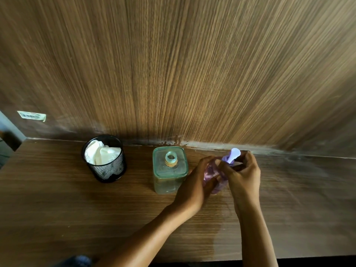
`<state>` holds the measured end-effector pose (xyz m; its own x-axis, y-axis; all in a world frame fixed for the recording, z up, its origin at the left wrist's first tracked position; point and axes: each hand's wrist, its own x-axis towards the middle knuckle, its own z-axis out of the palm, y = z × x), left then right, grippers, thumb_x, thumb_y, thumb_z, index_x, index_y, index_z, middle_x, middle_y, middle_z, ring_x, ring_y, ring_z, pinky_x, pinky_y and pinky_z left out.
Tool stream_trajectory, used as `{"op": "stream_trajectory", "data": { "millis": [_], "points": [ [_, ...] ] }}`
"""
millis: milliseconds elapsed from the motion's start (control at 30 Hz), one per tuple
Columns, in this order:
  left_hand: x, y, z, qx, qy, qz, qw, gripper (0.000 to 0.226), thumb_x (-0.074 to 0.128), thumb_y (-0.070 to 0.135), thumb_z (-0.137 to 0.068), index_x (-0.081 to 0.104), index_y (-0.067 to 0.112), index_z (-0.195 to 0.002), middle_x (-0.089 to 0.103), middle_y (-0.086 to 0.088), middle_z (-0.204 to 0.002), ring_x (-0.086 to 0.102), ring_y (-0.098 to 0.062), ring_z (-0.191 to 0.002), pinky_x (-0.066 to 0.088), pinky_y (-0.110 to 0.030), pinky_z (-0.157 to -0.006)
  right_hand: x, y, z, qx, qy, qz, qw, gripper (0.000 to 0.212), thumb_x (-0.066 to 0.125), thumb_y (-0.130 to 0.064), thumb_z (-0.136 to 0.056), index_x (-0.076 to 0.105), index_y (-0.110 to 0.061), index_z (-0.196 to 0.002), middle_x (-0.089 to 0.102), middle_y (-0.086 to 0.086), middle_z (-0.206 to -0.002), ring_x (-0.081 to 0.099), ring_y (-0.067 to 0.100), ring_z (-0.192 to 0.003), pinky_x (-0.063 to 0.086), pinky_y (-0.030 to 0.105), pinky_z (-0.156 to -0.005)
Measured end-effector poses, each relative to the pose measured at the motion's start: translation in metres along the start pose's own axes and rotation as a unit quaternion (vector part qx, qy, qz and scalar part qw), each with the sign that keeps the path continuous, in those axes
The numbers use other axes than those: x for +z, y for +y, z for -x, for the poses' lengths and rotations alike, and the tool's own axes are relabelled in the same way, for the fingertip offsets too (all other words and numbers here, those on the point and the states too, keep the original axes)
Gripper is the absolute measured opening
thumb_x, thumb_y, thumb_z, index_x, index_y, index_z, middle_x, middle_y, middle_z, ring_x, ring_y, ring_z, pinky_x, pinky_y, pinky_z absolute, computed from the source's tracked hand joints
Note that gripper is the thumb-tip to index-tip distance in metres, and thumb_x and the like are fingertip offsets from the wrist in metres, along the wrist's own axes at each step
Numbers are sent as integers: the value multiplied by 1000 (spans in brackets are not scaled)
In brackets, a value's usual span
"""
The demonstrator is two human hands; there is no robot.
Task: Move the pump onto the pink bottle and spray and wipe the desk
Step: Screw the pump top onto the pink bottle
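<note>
A pink see-through bottle [212, 175] stands on the wooden desk [57, 209], right of a green square bottle [170, 170] whose neck is open with no cap. My left hand [194, 186] grips the pink bottle's side. A pale purple pump [232, 155] sits at the top of the pink bottle, and my right hand [241, 174] pinches its collar from the right. Both hands hide most of the pink bottle.
A black mesh cup [107, 170] holding white cloth or tissue [101, 154] stands at the left of the green bottle. A wood-grain wall [173, 74] rises straight behind the desk. The desk's front edge runs along the bottom of the view.
</note>
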<state>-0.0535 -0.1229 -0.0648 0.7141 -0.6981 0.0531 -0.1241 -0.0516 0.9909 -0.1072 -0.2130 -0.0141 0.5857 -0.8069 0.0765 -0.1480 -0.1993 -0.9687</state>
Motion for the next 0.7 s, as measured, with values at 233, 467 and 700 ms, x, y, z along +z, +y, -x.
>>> {"op": "stream_trajectory", "data": {
  "millis": [233,467,700],
  "points": [
    [1,2,0,-5,8,-36,999,43,57,36,-88,38,38,-127,60,11,-124,58,-3,-111,48,-38,-96,-18,3,-1,59,-83,-143,984,35,63,11,-74,70,-6,-104,74,6,-90,68,11,-80,53,16,-67],
    [3,0,-1,-8,9,-4,1000,44,58,30,-87,41,38,-126,61,7,-125,58,-6,-114,48,-39,-98,-9,3,-3,35,1,-67,997,26,77,3,-64,66,-8,-85,69,0,-63,63,11,-53,50,20,-51],
    [3,0,-1,0,14,-3,1000,40,58,20,-88,42,42,-118,62,11,-119,59,1,-109,51,-21,-88,-5,5,0,13,-16,-38,999,45,74,0,-68,62,-21,-106,68,0,-75,62,10,-63,54,29,-63]
  ]
}}
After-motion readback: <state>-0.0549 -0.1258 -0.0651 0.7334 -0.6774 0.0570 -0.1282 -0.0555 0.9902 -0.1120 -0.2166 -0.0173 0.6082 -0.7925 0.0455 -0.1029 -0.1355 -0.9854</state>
